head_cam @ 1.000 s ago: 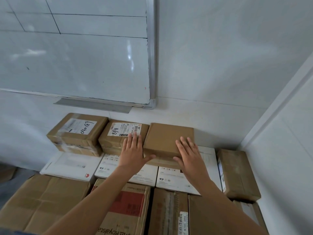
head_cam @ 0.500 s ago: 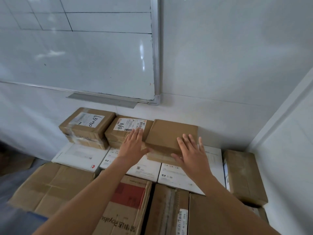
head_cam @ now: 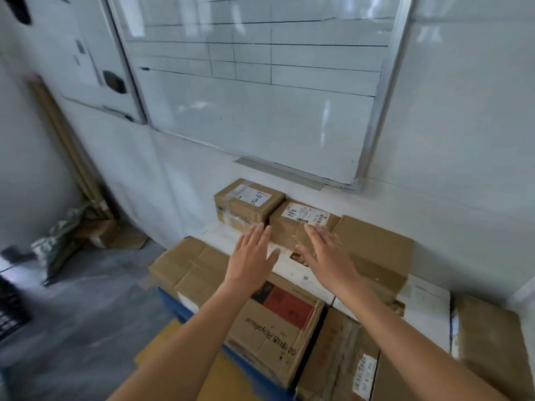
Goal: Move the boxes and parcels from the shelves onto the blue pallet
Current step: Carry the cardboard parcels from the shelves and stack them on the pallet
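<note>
The blue pallet (head_cam: pixel 169 299) shows only as a strip of blue edge at the left of the stack; the rest is covered. On it lie at least 2 layers: large brown cartons in front, including one with a red panel (head_cam: pixel 275 325), flat white boxes (head_cam: pixel 425 299) behind them, and 3 small brown boxes on top against the wall, 2 with labels (head_cam: pixel 249 202) (head_cam: pixel 302 219) and 1 plain (head_cam: pixel 373 250).

The left hand (head_cam: pixel 250 261) and right hand (head_cam: pixel 327 256) are both flat, fingers straight and spread, holding nothing, poised over the nearer labelled box; contact cannot be confirmed.

Judgement: loading is well advanced. No shelves are in view, so what remains to be moved cannot be assessed.
</note>
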